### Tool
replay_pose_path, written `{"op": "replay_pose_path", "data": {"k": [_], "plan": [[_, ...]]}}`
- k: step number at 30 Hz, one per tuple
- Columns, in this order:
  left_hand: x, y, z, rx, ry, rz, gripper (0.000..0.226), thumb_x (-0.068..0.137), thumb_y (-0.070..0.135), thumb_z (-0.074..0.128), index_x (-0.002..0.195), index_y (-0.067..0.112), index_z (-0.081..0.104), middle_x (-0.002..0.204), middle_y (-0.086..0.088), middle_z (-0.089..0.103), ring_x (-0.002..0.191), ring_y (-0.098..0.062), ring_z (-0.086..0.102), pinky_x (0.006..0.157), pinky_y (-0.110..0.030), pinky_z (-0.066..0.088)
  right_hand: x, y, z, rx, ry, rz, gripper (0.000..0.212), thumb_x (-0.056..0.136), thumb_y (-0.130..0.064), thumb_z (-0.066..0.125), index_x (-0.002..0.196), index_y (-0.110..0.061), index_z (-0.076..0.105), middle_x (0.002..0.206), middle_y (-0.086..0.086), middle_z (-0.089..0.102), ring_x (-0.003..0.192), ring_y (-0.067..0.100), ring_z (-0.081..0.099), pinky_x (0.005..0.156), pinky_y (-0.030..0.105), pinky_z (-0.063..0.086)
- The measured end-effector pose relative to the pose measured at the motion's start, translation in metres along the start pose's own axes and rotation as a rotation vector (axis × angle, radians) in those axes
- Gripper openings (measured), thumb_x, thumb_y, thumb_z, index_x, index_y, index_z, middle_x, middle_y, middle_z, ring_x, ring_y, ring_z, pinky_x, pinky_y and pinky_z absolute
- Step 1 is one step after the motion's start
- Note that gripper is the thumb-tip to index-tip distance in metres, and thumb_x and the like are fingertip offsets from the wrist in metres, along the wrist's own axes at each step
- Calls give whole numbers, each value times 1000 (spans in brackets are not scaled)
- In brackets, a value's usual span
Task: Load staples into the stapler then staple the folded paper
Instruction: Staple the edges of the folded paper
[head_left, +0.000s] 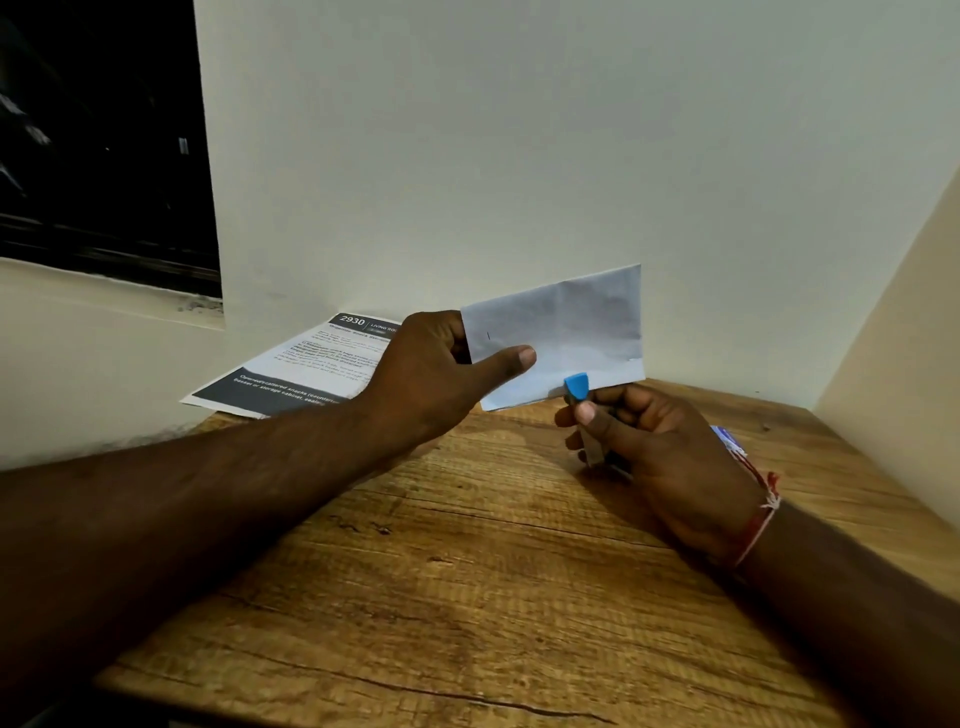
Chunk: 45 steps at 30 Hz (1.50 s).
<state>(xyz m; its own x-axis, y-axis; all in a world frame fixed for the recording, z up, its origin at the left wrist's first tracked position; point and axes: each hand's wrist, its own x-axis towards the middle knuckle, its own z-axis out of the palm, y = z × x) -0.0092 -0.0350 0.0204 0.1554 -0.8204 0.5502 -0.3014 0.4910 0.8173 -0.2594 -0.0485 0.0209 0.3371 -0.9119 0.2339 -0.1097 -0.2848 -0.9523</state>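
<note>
Two hands worked over a wooden table (467, 571) set in a corner of white wall (519, 130). Surroundings: dark window (98, 145) upper left; printed sheet (291, 374) w/ dark header reading "2930" lay at the table's far-left edge against the wall, its right part hidden behind the left hand (441, 374). Small blue-white item (724, 435) sat just behind the right wrist, mostly covered, couldn't ID. Red-and-white thread band (758, 514) circled that wrist. Folded paper (571, 327) was held up off the table, in front of the wall, long side approx. level, right end tilted slightly higher. Left thumb lay flat across its front face near the left end, other fingers tucked behind, so thumb & fingers pinched that end. Short dark vertical mark (488, 335) showed on the paper just above the thumb. Stapler (576, 387): blue tip met the paper's lower edge, grey metal body ran down through the right hand (660, 457). Couldn't tell if the paper edge sat inside the stapler mouth; tip overlapped it. Right thumb lay along the stapler body below the blue tip, fingers curled round it from behind, wrapped tight. Left forearm reached in from lower left, crossing diag. over the table; right forearm came in from lower right, wrist bent toward the paper, palm facing left.
</note>
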Motion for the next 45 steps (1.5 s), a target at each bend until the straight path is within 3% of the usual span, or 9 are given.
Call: {"op": "replay_pose_path", "data": {"k": [6,12,21,31,37,41,45], "plan": [[1,0,1,-49,-16,-5,40,95,26,92,133,19,83,114,7,88,102,-3,84,82,-17,65,2,3,-5,91,59,-18,40,93,-28,72,128,-10,77,118,5,84,100,13,77,94,32,65],[1,-2,2,-73,-16,-17,38,94,25,92,131,18,84,111,8,89,99,-4,85,78,-18,65,6,7,-9,162,105,-32,44,90,-25,73,129,-6,76,121,8,83,99,11,78,100,45,64],[0,-3,1,-43,-30,-2,41,94,30,92,132,20,83,112,7,89,101,-6,85,84,-26,70,8,13,-10,173,99,-60,42,90,-20,76,130,-7,76,123,12,83,108,19,79,99,48,64],[-1,-2,3,-34,-47,-4,41,94,31,91,133,21,83,111,8,89,99,-5,85,82,-27,70,7,11,-12,114,126,-77,37,92,-19,75,126,-5,77,115,9,85,104,21,81,86,36,69],[-1,-2,5,-62,-44,-51,39,93,30,92,128,15,84,110,0,89,97,-16,87,82,-45,74,8,8,-12,76,181,-115,26,93,-17,75,117,-9,79,104,6,87,91,15,83,80,23,66],[-1,-1,7,-96,-54,-56,34,94,24,91,126,11,84,109,-3,89,95,-17,88,78,-45,74,9,8,-12,-10,217,-134,18,99,-16,74,116,-11,80,102,4,87,89,12,83,75,22,64],[-1,-3,7,-155,-66,-59,32,97,18,89,127,8,84,112,-5,89,98,-21,88,82,-49,73,12,11,-13,-52,258,-134,11,101,-17,75,110,-16,81,99,3,87,88,13,82,80,32,62]]}}
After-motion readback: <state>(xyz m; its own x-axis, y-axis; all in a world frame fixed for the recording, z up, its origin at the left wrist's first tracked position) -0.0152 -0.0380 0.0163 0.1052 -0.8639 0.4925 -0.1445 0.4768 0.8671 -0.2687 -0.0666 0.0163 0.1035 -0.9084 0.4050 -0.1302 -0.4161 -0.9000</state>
